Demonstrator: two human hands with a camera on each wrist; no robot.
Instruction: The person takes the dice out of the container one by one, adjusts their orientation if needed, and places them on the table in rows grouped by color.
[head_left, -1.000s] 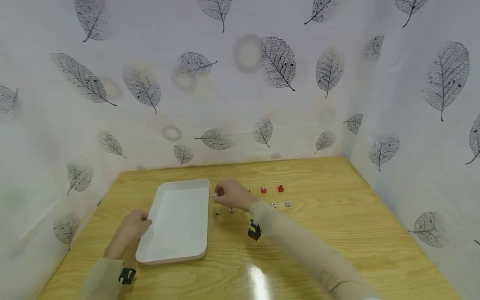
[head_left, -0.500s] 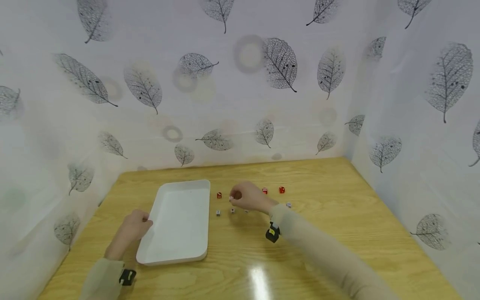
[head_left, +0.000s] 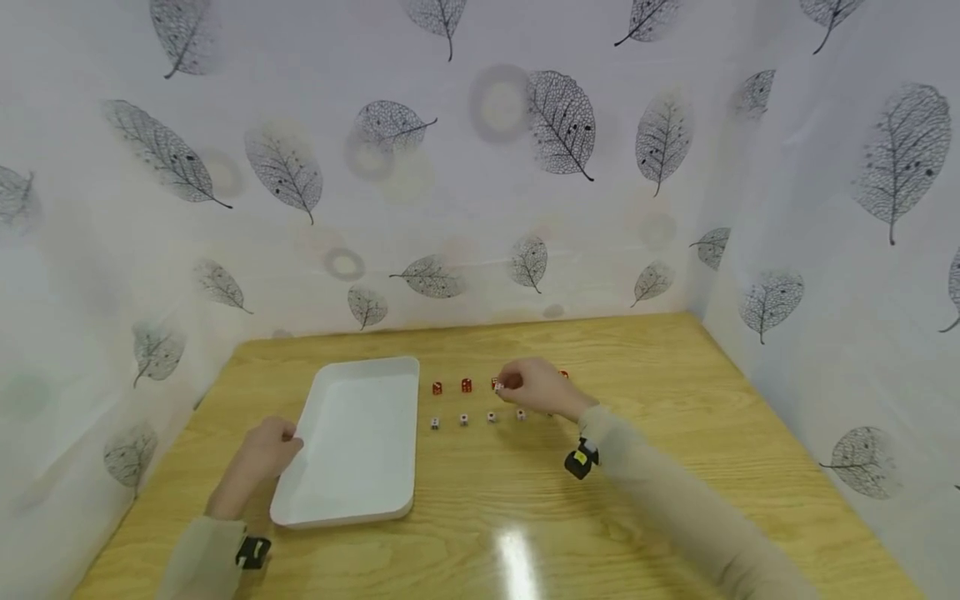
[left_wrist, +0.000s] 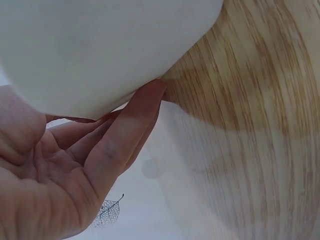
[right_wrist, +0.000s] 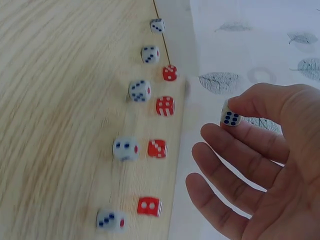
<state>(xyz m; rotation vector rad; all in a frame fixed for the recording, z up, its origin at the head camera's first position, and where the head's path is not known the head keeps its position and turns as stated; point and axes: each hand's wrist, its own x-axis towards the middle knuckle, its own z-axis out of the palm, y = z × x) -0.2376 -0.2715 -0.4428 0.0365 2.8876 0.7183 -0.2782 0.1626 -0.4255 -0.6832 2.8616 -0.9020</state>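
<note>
My right hand (head_left: pixel 540 387) pinches a white die (right_wrist: pixel 231 118) between thumb and index finger, its blue six pips showing in the right wrist view; the other fingers are loosely bent. In the head view the hand is over the back row, near a red die (head_left: pixel 467 385). Several red dice (right_wrist: pixel 165 106) make up that row, and several white dice (right_wrist: pixel 139 90) form another row nearer me. My left hand (head_left: pixel 264 454) grips the left edge of a shallow white tray (head_left: pixel 414 433), fingertips (left_wrist: pixel 150 92) against its side in the left wrist view. The tray's inside holds nothing.
The wooden table (head_left: pixel 637 500) carries the tray left of the dice rows. A white curtain (head_left: pixel 480 208) with dark leaf prints stands along the back edge and both sides.
My right hand has moved rightward along the rows, from near the tray's right edge, with the white die still pinched. Red dice behind it have come into view. The left hand stays put.
</note>
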